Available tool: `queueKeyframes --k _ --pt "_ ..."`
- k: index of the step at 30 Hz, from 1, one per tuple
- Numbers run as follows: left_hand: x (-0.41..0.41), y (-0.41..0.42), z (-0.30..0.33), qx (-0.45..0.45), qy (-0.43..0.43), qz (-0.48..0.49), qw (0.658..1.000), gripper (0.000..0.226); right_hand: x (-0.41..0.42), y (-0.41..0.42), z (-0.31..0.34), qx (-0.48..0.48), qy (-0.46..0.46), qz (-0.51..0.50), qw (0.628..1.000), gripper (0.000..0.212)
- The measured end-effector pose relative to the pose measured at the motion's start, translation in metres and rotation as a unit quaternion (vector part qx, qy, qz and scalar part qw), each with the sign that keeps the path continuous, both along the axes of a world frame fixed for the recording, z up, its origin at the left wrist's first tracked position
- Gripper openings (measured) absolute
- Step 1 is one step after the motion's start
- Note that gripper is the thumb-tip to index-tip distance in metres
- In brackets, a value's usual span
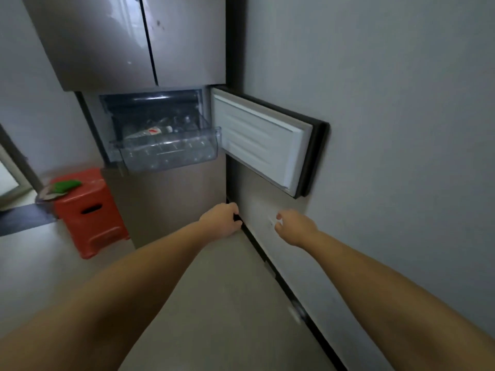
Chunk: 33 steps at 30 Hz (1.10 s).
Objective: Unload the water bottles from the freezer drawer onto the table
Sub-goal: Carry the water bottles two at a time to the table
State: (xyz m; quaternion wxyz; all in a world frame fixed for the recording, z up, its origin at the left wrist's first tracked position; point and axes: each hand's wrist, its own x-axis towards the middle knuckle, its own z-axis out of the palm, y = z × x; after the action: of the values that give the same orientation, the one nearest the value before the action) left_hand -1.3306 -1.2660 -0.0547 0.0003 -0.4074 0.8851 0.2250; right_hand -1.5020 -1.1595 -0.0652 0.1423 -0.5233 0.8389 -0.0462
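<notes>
The freezer compartment stands open, its door (267,140) swung out to the right. A clear plastic drawer (166,153) is pulled partway out of it. Inside lies a clear water bottle (150,132) with a red-and-white label, on its side; more clear bottles show dimly behind and below it. My left hand (221,219) reaches forward below the drawer with loosely curled fingers and holds nothing. My right hand (293,227) is stretched out beside it, near the wall, fingers loosely curled and holding nothing. Both hands are well short of the drawer.
A red plastic stool (91,212) with a green item (65,185) on top stands left of the fridge. The grey wall (388,129) runs along the right with a dark baseboard. The fridge's upper doors (128,41) are closed. No table is in view.
</notes>
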Motion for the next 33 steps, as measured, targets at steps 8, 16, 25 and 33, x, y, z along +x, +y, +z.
queueKeyframes --k 8,16,25,33 --pt "-0.031 -0.12 0.022 -0.011 0.009 0.116 0.993 0.041 -0.055 -0.156 0.02 -0.008 -0.001 0.101 0.995 0.036" --pt "-0.032 -0.23 0.02 -0.014 0.005 0.171 0.985 0.045 -0.06 -0.283 0.014 -0.024 -0.016 0.158 0.987 0.026" --pt "-0.052 -0.404 0.031 -0.032 0.032 0.155 0.987 0.04 -0.062 -0.46 0.028 -0.086 -0.014 0.153 0.984 0.026" --pt "-0.033 -0.529 0.036 -0.028 0.052 0.219 0.974 0.035 -0.045 -0.589 0.035 -0.148 -0.016 0.137 0.979 0.028"
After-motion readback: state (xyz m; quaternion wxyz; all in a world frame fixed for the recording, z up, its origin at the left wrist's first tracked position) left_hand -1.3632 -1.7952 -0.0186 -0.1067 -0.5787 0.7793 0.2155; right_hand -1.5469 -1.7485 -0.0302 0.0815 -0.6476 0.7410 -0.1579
